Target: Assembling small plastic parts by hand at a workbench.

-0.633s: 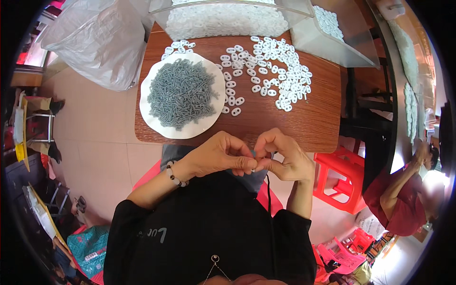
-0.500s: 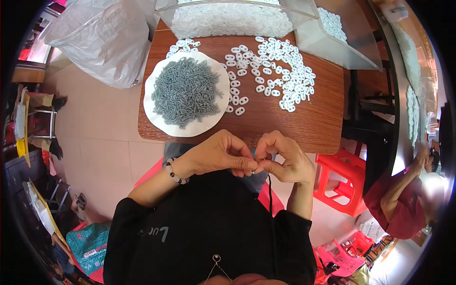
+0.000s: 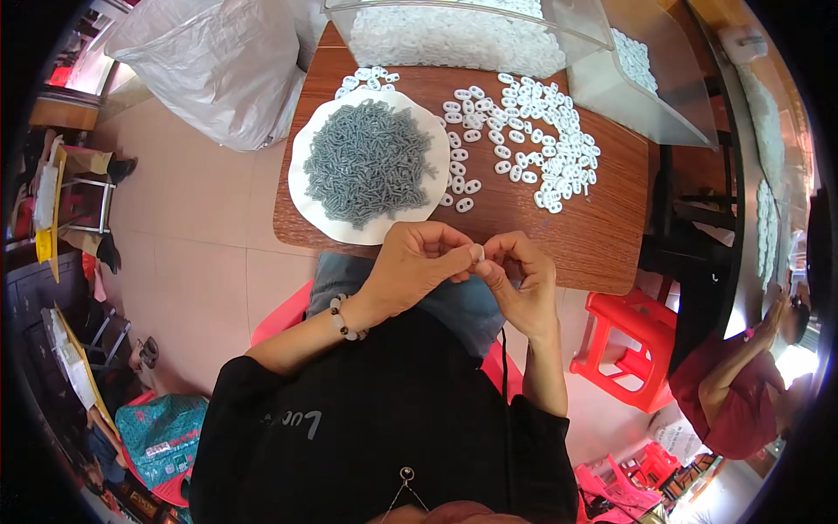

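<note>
Both hands have risen to the table's (image 3: 567, 249) near edge; the left hand (image 3: 410, 272) now seems to pinch a small white piece (image 3: 479, 252), the right hand (image 3: 529, 288) meeting it, grip unclear. Work appears concentrated there, below the white plate (image 3: 299, 175) and loose 2-hole pieces (image 3: 566, 144).

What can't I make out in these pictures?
All in the head view:
Anything between the bare left hand and bare right hand: hidden by their fingers.
Clear plastic bin: far side cut off by the upper edge.
Heap of small grey rod-shaped pieces: too small to count, upper ones covering lower.
</note>
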Demonstrator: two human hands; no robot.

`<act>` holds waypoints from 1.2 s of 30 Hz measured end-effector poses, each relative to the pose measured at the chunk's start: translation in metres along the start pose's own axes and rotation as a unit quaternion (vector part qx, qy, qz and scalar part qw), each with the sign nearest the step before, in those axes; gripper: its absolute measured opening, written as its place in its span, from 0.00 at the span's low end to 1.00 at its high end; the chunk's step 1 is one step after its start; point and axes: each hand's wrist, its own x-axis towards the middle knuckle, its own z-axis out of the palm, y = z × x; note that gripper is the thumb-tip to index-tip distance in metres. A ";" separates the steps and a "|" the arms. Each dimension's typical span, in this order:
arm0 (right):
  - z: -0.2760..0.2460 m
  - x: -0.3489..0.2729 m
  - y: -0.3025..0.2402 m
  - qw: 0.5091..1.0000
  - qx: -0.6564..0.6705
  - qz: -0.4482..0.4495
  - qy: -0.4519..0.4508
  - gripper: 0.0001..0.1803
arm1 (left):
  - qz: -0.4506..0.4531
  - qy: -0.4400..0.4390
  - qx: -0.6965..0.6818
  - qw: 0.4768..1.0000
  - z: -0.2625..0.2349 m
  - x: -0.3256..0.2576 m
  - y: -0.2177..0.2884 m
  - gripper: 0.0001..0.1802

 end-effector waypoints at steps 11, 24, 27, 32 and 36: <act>0.011 -0.001 -0.008 0.998 0.032 0.009 0.048 0.03 | 0.087 0.007 0.057 0.995 0.000 -0.003 -0.001 0.09; 0.009 -0.002 -0.009 0.995 0.061 0.042 0.074 0.02 | 0.271 0.208 0.622 0.705 -0.107 0.006 0.061 0.09; 0.011 -0.002 -0.012 0.995 0.045 0.046 0.071 0.02 | 0.272 0.215 0.626 0.699 -0.104 0.010 0.057 0.08; 0.009 -0.002 -0.006 0.996 0.044 0.026 0.069 0.03 | 0.272 0.213 0.625 0.700 -0.101 0.014 0.060 0.07; 0.010 -0.001 -0.006 0.996 0.050 0.036 0.067 0.03 | 0.278 0.223 0.603 0.714 -0.105 0.019 0.059 0.05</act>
